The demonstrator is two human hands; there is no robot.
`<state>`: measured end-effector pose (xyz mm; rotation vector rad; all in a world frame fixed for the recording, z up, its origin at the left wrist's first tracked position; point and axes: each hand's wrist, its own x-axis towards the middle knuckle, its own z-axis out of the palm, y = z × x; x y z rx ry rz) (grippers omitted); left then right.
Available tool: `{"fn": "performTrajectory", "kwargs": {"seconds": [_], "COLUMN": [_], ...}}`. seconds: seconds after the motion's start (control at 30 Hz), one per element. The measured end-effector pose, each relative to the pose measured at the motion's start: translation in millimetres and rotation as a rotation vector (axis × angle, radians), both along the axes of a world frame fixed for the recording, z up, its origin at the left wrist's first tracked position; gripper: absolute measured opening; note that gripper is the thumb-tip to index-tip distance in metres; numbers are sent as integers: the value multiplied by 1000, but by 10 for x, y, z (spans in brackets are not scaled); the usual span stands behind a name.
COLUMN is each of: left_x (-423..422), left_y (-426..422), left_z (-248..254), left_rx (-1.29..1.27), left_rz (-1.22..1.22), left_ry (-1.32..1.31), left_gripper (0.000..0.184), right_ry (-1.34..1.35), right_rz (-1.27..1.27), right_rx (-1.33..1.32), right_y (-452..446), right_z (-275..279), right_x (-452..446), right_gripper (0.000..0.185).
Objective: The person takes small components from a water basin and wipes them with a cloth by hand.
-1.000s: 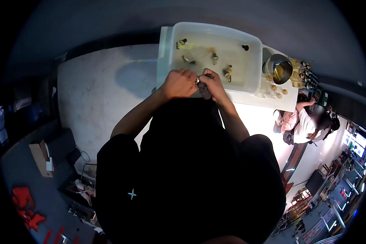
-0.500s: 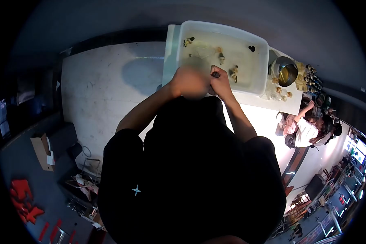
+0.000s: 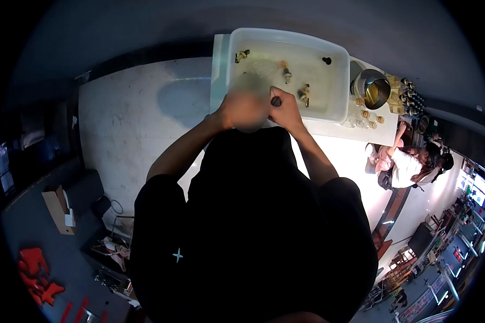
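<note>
Right hand (image 3: 288, 111) is gripping a dark part (image 3: 276, 101); left hand (image 3: 246, 111) is showing blurred (can't tell fingers). Tub (image 3: 345, 81) is resting on white table (image 3: 334, 132), person (image 3: 405, 168) showing at right.

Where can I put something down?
The wide pale surface left of the tub looks bare. Inside, there's room between the black piece and the near wall. It's crowded right of the tub, around the metal bowl and ring-shaped pieces.

Bright windows (image 3: 478, 192) glow right of the dim grey floor (image 3: 27, 220).
</note>
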<state>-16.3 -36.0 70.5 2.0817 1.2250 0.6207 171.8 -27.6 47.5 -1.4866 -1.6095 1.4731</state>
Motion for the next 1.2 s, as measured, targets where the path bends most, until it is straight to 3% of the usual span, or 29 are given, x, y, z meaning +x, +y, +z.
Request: {"fn": "performTrajectory", "kwargs": {"seconds": [0.1,0.2,0.27,0.33,0.37,0.47,0.63,0.7,0.8,0.9,1.0,1.2], "left_x": [-8,-141,-480,-801,-874,-684,-522,-483,-416,-365,-354,-169], "left_y": [-9,-10,-2,213,257,366,400,400,385,358,352,239], "left_z": [8,-251,-632,-538,-437,68,-112,-133,-18,-237,-286,-326], "left_rx": [-37,-116,-189,-294,-354,-294,-214,-198,-354,-302,-473,-347], "left_rz": [3,21,98,263,342,240,132,98,139,145,93,58], "left_ry": [-62,-74,-116,0,57,-8,95,120,9,-278,-378,-508], "left_gripper": [22,23,26,30,32,34,30,29,26,25,25,26], "right_ry": [-31,-151,0,85,114,84,268,277,355,426,468,614], "right_rz": [75,162,-28,-197,-201,-177,-229,-218,-241,-232,-217,-264], "right_rx": [184,608,502,270,279,215,35,100,77,18,28,-37], "right_y": [1,40,168,255,315,364,290,266,243,226,195,162], "right_z": [-5,-67,-270,-97,-152,-88,-242,-285,-323,-346,-331,-295], "right_x": [53,131,555,849,940,827,617,603,556,522,494,420], "right_gripper": [19,15,13,13,15,16,15,16,18,20,24,34]}}
